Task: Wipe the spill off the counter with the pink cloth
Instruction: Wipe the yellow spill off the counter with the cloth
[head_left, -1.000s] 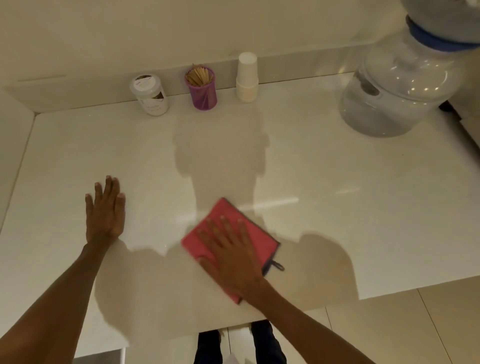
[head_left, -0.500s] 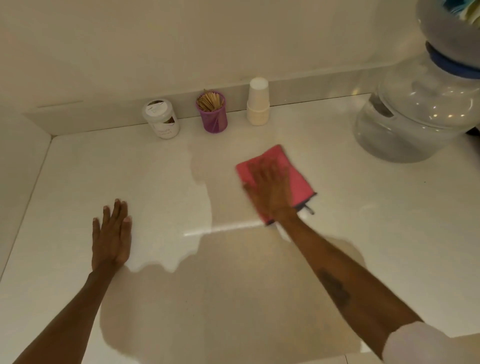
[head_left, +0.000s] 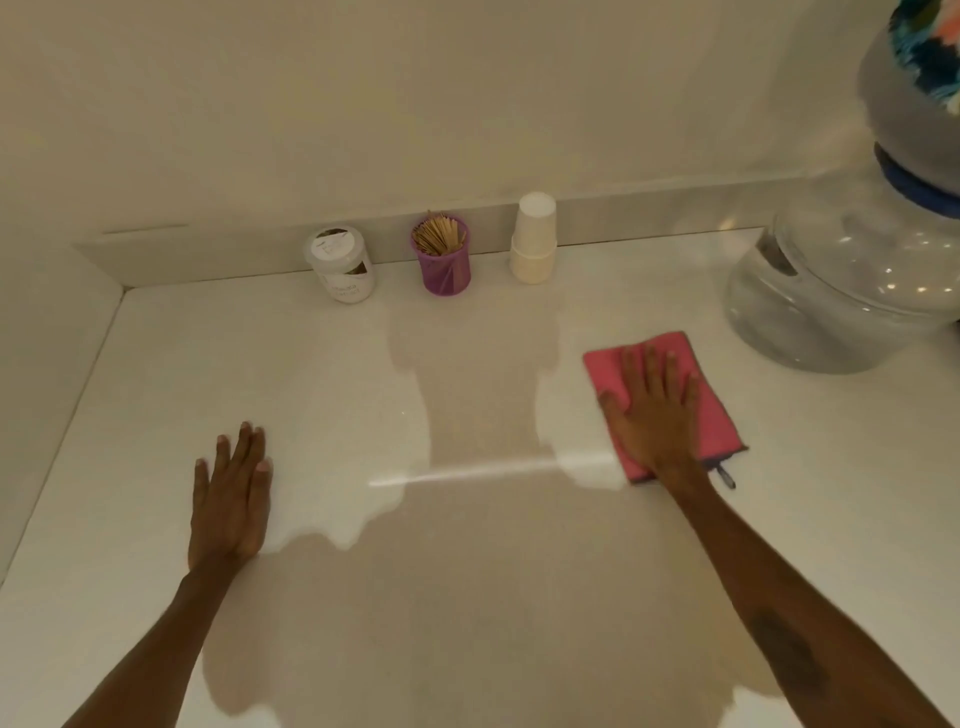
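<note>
The pink cloth (head_left: 714, 415), folded with a dark edge and a small loop tag, lies flat on the white counter (head_left: 322, 374) at the right of centre. My right hand (head_left: 655, 415) presses down on it with fingers spread, palm flat. My left hand (head_left: 232, 496) rests flat on the bare counter at the left, fingers together, holding nothing. I cannot make out a spill on the glossy surface; only my shadow and a bright light streak show.
Along the back wall stand a white lidded jar (head_left: 341, 264), a purple cup of wooden sticks (head_left: 442, 255) and a stack of white paper cups (head_left: 534, 239). A large clear water dispenser (head_left: 852, 291) sits at the right, close to the cloth.
My right hand has slid the pink cloth from the near centre of the counter away from me and to the right, toward the water dispenser. My left hand has stayed flat on the counter.
</note>
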